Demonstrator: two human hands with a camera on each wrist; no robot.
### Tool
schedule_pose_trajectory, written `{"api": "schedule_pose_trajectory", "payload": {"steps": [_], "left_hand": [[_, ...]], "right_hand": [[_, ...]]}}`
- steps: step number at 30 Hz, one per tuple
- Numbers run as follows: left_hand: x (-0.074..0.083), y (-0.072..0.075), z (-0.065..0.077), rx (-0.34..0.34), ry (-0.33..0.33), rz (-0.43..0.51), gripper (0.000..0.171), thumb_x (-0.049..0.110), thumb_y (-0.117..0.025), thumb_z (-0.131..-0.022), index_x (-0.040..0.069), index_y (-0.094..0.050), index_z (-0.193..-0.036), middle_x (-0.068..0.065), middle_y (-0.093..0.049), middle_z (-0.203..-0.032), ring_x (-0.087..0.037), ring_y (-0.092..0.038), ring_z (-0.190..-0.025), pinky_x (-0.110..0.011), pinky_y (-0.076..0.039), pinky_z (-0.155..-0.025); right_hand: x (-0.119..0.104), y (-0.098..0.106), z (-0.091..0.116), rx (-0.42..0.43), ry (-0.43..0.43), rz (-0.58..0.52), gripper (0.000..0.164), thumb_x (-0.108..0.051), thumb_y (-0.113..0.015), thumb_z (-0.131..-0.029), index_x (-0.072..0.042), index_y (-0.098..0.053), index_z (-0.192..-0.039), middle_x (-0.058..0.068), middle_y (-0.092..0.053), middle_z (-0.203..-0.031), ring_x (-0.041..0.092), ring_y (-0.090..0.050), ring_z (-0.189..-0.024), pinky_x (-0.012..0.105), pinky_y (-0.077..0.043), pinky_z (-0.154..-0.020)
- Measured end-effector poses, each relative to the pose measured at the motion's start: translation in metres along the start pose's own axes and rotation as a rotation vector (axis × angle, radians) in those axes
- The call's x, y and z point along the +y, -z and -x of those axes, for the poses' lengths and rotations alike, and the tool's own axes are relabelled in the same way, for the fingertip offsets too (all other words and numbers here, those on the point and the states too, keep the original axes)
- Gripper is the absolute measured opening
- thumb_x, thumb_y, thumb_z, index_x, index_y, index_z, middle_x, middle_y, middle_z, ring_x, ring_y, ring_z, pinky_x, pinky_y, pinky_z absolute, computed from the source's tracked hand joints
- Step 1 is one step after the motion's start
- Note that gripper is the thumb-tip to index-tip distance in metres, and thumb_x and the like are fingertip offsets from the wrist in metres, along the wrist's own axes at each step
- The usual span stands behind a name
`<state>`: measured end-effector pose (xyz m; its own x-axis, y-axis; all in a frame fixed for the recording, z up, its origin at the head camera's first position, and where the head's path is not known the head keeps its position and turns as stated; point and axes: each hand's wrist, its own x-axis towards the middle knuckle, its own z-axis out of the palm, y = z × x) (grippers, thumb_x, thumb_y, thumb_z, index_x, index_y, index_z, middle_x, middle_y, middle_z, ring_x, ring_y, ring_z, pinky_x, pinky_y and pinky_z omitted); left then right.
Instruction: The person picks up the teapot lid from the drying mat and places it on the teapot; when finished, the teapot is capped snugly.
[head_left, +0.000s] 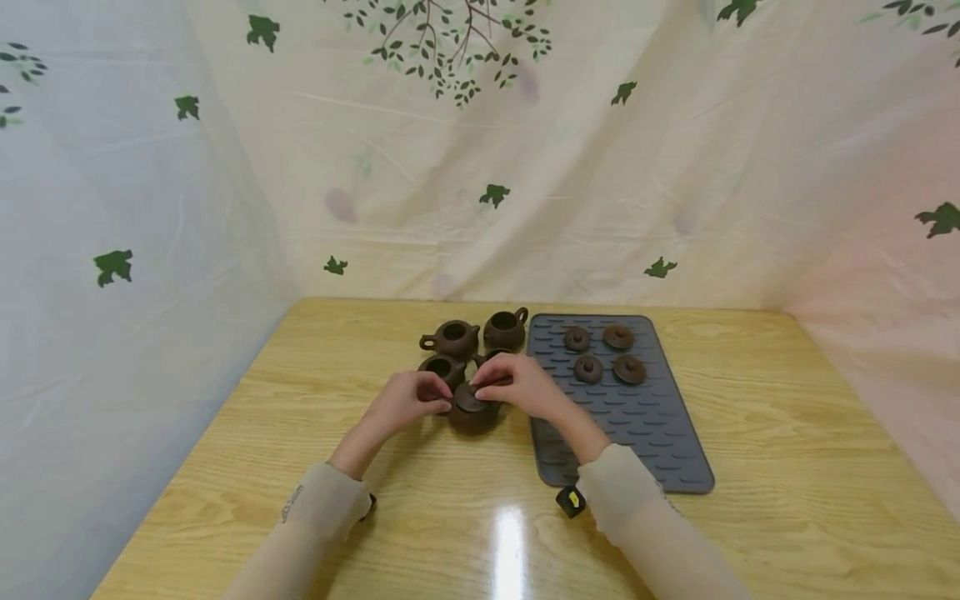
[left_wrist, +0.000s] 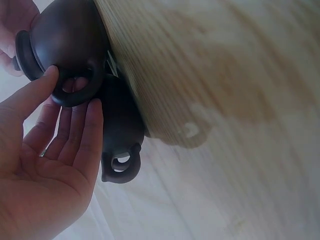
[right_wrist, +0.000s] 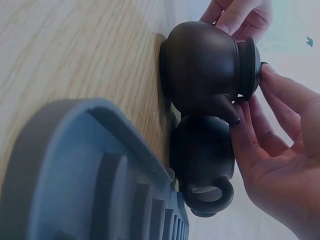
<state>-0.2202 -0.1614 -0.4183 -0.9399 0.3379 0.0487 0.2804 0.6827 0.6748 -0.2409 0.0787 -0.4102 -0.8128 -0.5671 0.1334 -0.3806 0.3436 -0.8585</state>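
A dark brown teapot [head_left: 471,422] stands at the front of a cluster of lidless teapots. My left hand [head_left: 399,403] holds its handle [left_wrist: 92,84], thumb on one side and fingertips on the other. With thumb and fingers, my right hand [head_left: 527,385] pinches the knob of a lid [right_wrist: 256,75]. That lid sits at the teapot's mouth, with a small gap visible near the spout [right_wrist: 224,109] in the right wrist view. Behind are a left teapot [head_left: 456,343], a right teapot [head_left: 504,333] and a nearer one [head_left: 441,367]; my right hand partly hides another.
A dark grey ribbed mat [head_left: 622,454] with a raised rim lies right of the teapots. Several brown lids rest on its far half, among them a knobbed lid [head_left: 588,369] and a wider lid [head_left: 629,370]. The wooden table [head_left: 420,517] meets a printed cloth backdrop [head_left: 420,183].
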Motion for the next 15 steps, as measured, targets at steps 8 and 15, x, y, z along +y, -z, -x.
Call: {"api": "schedule_pose_trajectory", "payload": {"steps": [8,15], "left_hand": [[-0.0002,-0.002,0.0005,0.006,0.007,0.006,0.006,0.014,-0.076,-0.088,0.011,-0.074,-0.093,-0.003,-0.075,-0.092,-0.011,-0.07,-0.082,-0.027,-0.057,-0.074],[0.0007,-0.0034,0.0009,0.012,0.018,0.01,0.006,0.014,-0.077,-0.088,0.011,-0.074,-0.093,-0.004,-0.075,-0.092,-0.011,-0.07,-0.083,-0.027,-0.057,-0.075]], "right_hand": [[0.003,-0.0033,-0.0017,-0.005,-0.01,0.015,0.019,-0.019,-0.073,-0.092,-0.011,-0.074,-0.109,0.009,-0.07,-0.11,0.016,-0.068,-0.095,0.027,-0.056,-0.08],[0.0044,-0.006,-0.0009,-0.002,-0.012,0.024,0.019,-0.019,-0.073,-0.092,-0.011,-0.074,-0.109,0.008,-0.069,-0.11,0.016,-0.067,-0.096,0.027,-0.057,-0.081]]}}
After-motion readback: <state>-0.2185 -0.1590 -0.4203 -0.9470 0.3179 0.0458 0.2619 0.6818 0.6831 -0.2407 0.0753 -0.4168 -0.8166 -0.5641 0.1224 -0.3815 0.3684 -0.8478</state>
